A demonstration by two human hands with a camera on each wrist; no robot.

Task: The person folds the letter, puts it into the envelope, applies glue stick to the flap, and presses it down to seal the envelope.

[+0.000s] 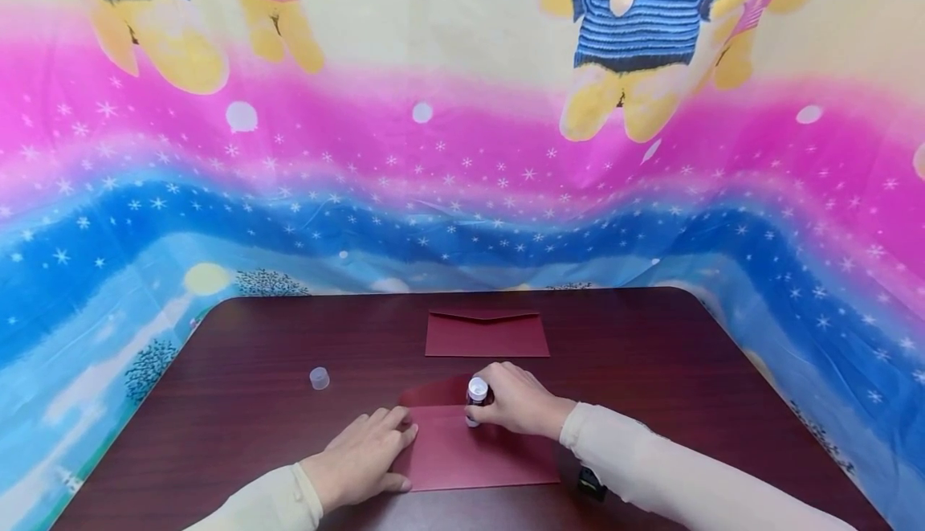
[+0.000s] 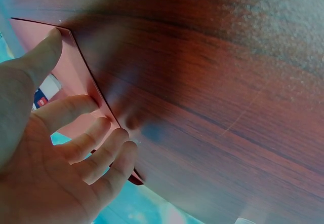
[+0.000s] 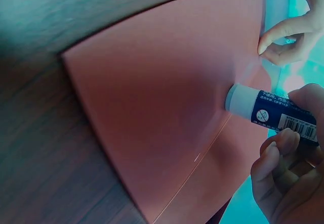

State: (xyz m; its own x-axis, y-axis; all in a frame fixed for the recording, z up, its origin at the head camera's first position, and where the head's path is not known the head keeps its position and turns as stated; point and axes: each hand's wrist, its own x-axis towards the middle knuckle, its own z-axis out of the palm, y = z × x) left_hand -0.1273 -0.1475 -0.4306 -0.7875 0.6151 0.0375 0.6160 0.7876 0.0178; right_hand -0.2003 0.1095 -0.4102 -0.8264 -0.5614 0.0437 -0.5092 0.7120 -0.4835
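A red envelope (image 1: 470,463) lies on the table in front of me, its flap (image 1: 437,392) opened out away from me. My right hand (image 1: 519,398) holds a glue stick (image 3: 281,115) with a blue label upright, thumb on one side and fingers on the other. In the right wrist view, the stick's white lower end meets the envelope near the flap's fold line. My left hand (image 1: 367,452) rests at the envelope's left edge. Its thumb and fingertips touch the paper there, spread apart in the left wrist view.
Farther back lies a second red envelope (image 1: 487,336), its flap side up. A small clear cap (image 1: 319,378) stands on the dark wood table (image 1: 253,402) to the left. Behind the table hangs a printed cloth (image 1: 433,153).
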